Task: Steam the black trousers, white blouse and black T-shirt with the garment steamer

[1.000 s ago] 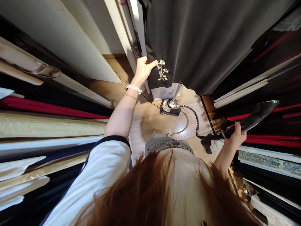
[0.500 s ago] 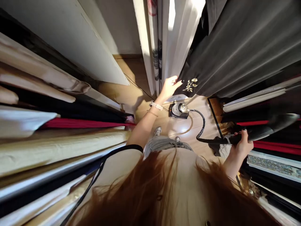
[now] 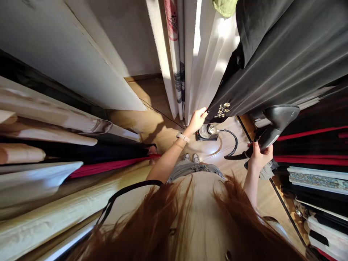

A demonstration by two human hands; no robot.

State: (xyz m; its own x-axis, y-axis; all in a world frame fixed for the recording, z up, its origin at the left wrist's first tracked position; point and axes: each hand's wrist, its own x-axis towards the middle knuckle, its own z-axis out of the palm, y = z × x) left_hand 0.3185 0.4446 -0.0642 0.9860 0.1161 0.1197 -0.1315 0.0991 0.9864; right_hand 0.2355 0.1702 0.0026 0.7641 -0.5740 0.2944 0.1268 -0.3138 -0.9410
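Observation:
A dark grey pleated cloth [image 3: 261, 83] hangs from the upper right, with a gold flower motif [image 3: 223, 110] near its lower edge. My left hand [image 3: 199, 119] pinches the cloth's lower left edge, beside the motif. On the right, my right hand [image 3: 260, 156] is wrapped round the handle of a black steamer head [image 3: 281, 116], whose wide end points up beside the cloth. A ribbed black hose [image 3: 234, 143] curves from the handle to the steamer base [image 3: 207, 132] on the floor, below the cloth.
Fabric rolls [image 3: 67, 192] line the left side, beneath a white panel [image 3: 89, 65]. Stacked fabrics [image 3: 318, 177] lie on the right. White curtains [image 3: 202, 61] hang at the top centre. A thin cable [image 3: 160, 111] crosses the wooden floor [image 3: 165, 132].
My right hand has moved inward with the steamer head, which now tilts upward nearer the cloth. My left hand has closed on the cloth edge, and both feet are now side by side.

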